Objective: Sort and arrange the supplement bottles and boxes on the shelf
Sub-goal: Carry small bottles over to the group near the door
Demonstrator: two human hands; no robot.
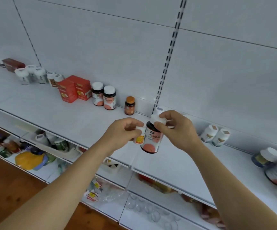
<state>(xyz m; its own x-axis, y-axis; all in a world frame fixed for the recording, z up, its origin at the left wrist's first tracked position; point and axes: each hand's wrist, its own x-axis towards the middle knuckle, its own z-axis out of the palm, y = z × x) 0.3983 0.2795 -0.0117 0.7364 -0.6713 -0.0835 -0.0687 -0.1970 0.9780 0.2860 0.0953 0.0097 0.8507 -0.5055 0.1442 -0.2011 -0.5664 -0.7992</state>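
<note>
Both hands are raised over the white shelf [78, 117], each carrying one bottle.

Right hand [177, 130]: grip is closed on the white cap of a large dark bottle [152, 140] with a pink-orange label. It is pinched from above by thumb and fingers, so the body hangs free and the label faces the camera. Likely held that way for a straight set-down.

Left hand [122, 131]: grip is curled round a small white bottle [139, 137] with a yellow-orange label, held at the cap end. The small bottle sits just beside the large one, possibly touching; contact cannot be confirmed.

On the shelf, like items are grouped along the back panel:
- two matching dark bottles [103, 97] with white caps and the same pink label as the one carried, so a place beside them is the probable target
- a small amber bottle [129, 105] with an orange cap, standing alone just to their right
- two red boxes [74, 90] to the left
- white-lidded jars [30, 76] and a dark red box [12, 64] further left
- two white bottles [215, 135] to the right, plus more bottles [272, 165] at the right edge, blurred

Judgement: sorting is partly done; both carried bottles are not yet placed. The top-only pinch leaves the large bottle free to swing.
</note>
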